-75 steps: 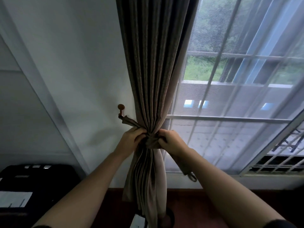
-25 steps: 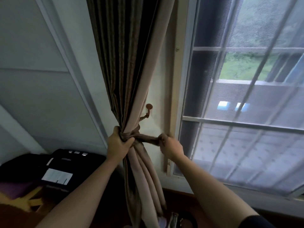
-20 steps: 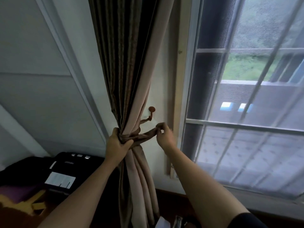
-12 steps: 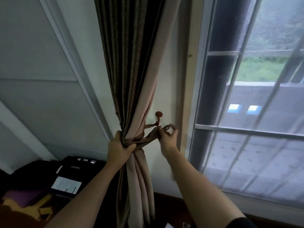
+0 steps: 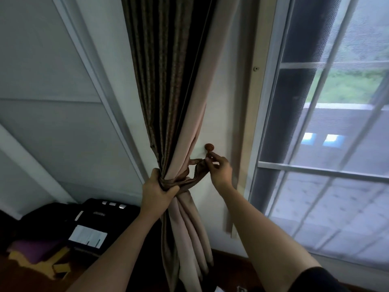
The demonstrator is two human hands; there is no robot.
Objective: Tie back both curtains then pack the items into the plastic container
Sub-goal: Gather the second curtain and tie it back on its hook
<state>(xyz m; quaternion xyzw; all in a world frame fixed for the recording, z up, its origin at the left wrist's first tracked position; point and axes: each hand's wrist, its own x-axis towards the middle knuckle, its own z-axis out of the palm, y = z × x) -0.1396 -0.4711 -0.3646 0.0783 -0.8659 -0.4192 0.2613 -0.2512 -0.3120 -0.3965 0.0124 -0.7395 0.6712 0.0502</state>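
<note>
curtain (image 5: 168, 81) top cut off by upper edge, tieback (image 5: 189, 182) end hidden behind right hand (image 5: 221, 171)

A dark wooden floor (image 5: 229, 272) is seen at 6 o'clock; a black case (image 5: 99, 218) is set on it at 8 o'clock.

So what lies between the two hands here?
In the head view, the tieback band spans that gap: the left hand grips it against the curtain, the right hand pinches its end under the wall hook.
</note>
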